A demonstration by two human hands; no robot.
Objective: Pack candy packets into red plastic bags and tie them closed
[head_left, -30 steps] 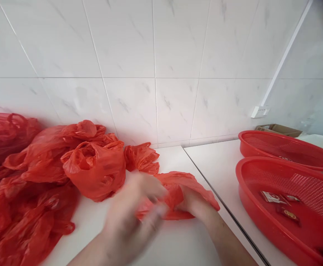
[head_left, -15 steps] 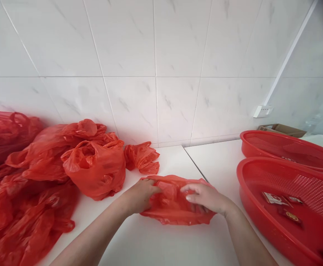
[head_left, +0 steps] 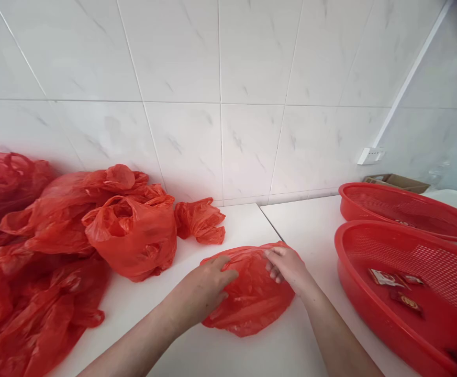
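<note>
A red plastic bag [head_left: 254,301] lies flat on the white table [head_left: 252,351] in front of me. My left hand [head_left: 207,285] rests on its left side, fingers curled over the plastic and gripping it. My right hand [head_left: 287,264] pinches the bag's upper right edge with bent fingers. Both forearms reach in from the bottom of the view.
A heap of red plastic bags [head_left: 55,251] covers the table's left, with one knotted full bag [head_left: 134,235] and a small crumpled one [head_left: 200,220]. Two red mesh baskets [head_left: 369,293] [head_left: 404,209] stand at the right; the near one holds a few small packets [head_left: 393,280]. A white tiled wall stands behind.
The bag has been spread flatter and lower on the table. My left hand moved from a blurred sweep to resting on the bag; my right hand shifted up to its top edge.
</note>
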